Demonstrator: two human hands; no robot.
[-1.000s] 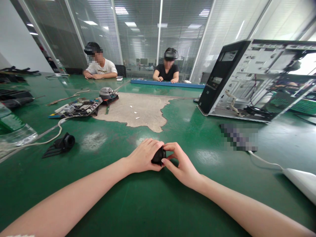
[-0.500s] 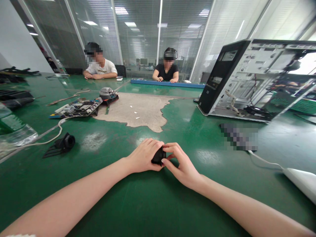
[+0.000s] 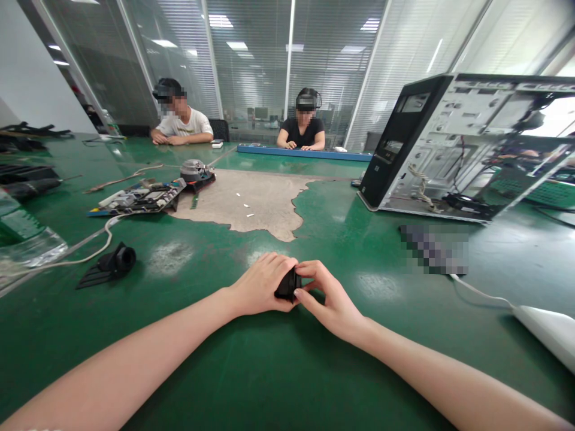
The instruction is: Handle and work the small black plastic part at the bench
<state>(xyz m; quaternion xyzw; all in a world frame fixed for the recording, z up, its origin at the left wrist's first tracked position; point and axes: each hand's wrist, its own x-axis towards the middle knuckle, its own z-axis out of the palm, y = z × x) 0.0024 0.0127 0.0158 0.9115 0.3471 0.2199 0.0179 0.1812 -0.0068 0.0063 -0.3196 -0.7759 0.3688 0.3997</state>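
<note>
Both of my hands meet on a small black part [image 3: 288,285] resting low over the green table [image 3: 269,371]. My left hand [image 3: 263,284] is curled around its left side, fingers closed over the top. My right hand [image 3: 326,299] pinches its right side with thumb and fingertips. Most of the black part is hidden between the fingers.
An open computer case [image 3: 453,143] lies on its side at the right. A circuit board [image 3: 139,197], a round fan part [image 3: 195,170], a black webcam-like piece [image 3: 114,263] with a white cable [image 3: 85,251], and a white device [image 3: 545,329] lie around. Two people sit across the table.
</note>
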